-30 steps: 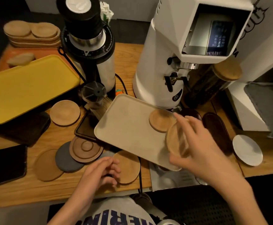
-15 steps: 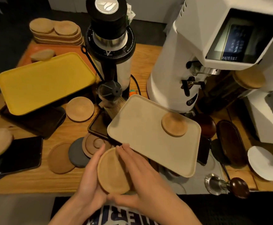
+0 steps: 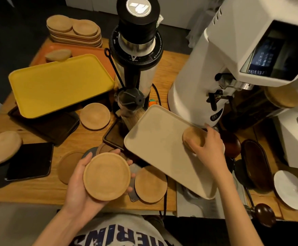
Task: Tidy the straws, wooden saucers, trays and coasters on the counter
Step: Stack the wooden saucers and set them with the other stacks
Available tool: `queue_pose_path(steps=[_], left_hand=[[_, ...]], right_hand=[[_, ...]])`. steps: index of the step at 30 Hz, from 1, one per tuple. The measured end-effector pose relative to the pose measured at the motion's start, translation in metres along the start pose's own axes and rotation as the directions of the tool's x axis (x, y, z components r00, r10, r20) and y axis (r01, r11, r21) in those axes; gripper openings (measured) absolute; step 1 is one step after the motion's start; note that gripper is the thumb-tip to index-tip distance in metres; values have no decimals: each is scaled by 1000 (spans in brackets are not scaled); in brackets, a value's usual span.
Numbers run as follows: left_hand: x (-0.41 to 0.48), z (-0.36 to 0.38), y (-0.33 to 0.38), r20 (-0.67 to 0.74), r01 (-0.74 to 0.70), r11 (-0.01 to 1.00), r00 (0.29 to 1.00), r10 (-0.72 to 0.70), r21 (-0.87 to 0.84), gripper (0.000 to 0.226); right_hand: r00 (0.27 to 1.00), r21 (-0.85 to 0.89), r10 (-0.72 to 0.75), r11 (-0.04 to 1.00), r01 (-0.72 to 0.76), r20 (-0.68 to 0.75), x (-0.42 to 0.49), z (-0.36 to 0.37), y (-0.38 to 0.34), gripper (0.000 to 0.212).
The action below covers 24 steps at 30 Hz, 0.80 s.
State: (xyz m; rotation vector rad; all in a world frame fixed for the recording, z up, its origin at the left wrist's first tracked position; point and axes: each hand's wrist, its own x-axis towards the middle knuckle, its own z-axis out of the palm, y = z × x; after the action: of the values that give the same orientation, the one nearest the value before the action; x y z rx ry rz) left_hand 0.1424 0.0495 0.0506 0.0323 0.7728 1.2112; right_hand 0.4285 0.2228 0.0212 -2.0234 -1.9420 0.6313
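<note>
My left hand (image 3: 77, 185) holds a round wooden saucer (image 3: 106, 176) from underneath, above the counter's front edge, fingers curled round its rim. My right hand (image 3: 209, 148) grips a second wooden saucer (image 3: 193, 137) lying at the right end of the cream tray (image 3: 159, 148). Another saucer (image 3: 151, 183) lies on the counter under the tray's near edge. One more saucer (image 3: 95, 115) sits beside the yellow tray (image 3: 59, 84). Flat coasters (image 3: 68, 166) lie partly hidden behind my left hand.
A black grinder (image 3: 137, 48) and a white grinder (image 3: 233, 68) stand behind the cream tray. Stacked wooden oval trays (image 3: 73, 32) sit at the back left, above an orange tray (image 3: 91, 50). A dark tray (image 3: 45, 126), a phone (image 3: 29, 160), a white saucer (image 3: 291, 189) and a tamper (image 3: 263, 214) are around.
My right hand let go of the saucer that both hands held and moved right to the saucer on the cream tray. My left hand keeps the first saucer.
</note>
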Motion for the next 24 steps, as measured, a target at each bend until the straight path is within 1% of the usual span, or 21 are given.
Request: queue_pose_path(steps=[2, 5, 7, 10, 13, 18, 24], left_hand=[[-4, -7, 1, -23, -2, 1000, 1000, 2, -13, 64], [-9, -16, 2, -62, -13, 1000, 998, 11, -27, 64], [-11, -20, 4, -84, -22, 999, 996, 19, -30, 63], [-14, -28, 6, -113, -36, 999, 993, 33, -26, 62], [-16, -37, 10, -108, -43, 998, 993, 38, -36, 63], [-18, -44, 15, -81, -38, 998, 996, 33, -59, 64], [-13, -51, 19, -60, 4, 996, 998, -10, -89, 64]], right_hand=[[997, -25, 62, 998, -60, 53, 8, 6, 6, 95], [992, -92, 85, 993, -77, 89, 12, 15, 6, 105], [994, -113, 75, 991, -67, 73, 12, 18, 6, 105], [998, -76, 51, 996, -50, 20, 9, 19, 5, 98], [999, -45, 38, 998, -37, 13, 3, 20, 0, 96], [998, 99, -62, 993, 59, 32, -20, 18, -25, 98], [965, 245, -242, 946, 213, 98, -71, 28, -88, 94]])
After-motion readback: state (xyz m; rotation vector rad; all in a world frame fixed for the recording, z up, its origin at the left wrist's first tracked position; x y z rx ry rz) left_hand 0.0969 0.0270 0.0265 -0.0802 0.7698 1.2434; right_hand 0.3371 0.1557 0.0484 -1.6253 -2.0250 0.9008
